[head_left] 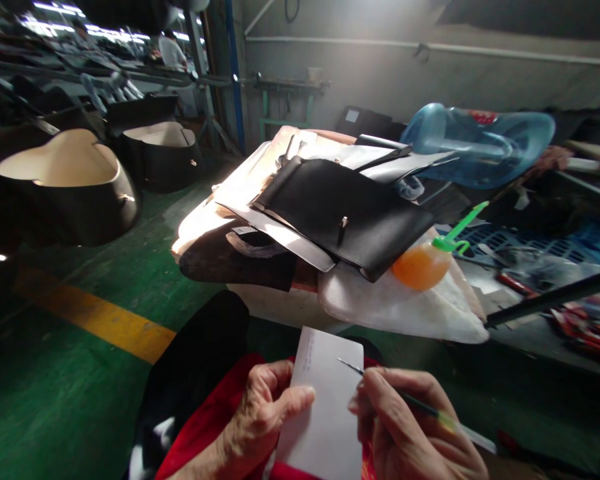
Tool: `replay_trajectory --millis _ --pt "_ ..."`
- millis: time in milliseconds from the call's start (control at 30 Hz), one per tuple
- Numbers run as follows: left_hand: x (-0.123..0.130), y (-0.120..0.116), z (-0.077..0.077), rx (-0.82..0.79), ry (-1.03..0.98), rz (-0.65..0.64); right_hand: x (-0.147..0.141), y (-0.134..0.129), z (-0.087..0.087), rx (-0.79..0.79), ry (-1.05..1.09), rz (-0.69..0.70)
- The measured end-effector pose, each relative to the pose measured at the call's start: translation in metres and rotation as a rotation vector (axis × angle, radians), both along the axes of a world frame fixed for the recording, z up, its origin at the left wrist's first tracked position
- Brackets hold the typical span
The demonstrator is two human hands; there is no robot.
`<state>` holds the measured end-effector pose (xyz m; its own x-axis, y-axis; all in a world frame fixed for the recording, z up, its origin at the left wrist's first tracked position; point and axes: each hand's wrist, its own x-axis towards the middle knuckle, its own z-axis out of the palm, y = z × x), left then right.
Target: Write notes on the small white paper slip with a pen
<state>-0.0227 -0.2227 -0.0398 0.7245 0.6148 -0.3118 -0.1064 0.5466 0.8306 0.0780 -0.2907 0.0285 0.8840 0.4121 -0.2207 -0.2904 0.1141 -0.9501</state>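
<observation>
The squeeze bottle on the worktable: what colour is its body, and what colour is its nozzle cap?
The squeeze bottle has an orange body and a green nozzle cap, seen in the head view.

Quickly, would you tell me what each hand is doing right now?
Left hand: closed on the white card.
Right hand: closed on a thin brush, tip on the card.

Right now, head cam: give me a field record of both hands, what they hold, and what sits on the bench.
left hand: grips the white card by its left edge, thumb on its face
right hand: pinches a thin brush, tip over the card
bench: black leather pieces stacked, orange squeeze bottle with green nozzle at their right
behind: blue water jug lying on its side
floor: green, yellow stripe
</observation>
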Motion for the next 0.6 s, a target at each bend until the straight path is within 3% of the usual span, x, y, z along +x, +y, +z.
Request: replay_trajectory --millis 200,333,600 --pt "-0.001 0.002 0.001 -0.009 0.004 -0.036 0.004 0.011 -0.015 -0.097 -0.328 0.072" --pt "-0.002 0.003 0.002 0.001 -0.005 -0.046 0.005 0.014 -0.023 -0.098 -0.371 0.163" --pt "-0.001 0.004 0.000 -0.014 0.016 -0.059 -0.002 0.020 -0.018 -0.159 -0.450 0.072"
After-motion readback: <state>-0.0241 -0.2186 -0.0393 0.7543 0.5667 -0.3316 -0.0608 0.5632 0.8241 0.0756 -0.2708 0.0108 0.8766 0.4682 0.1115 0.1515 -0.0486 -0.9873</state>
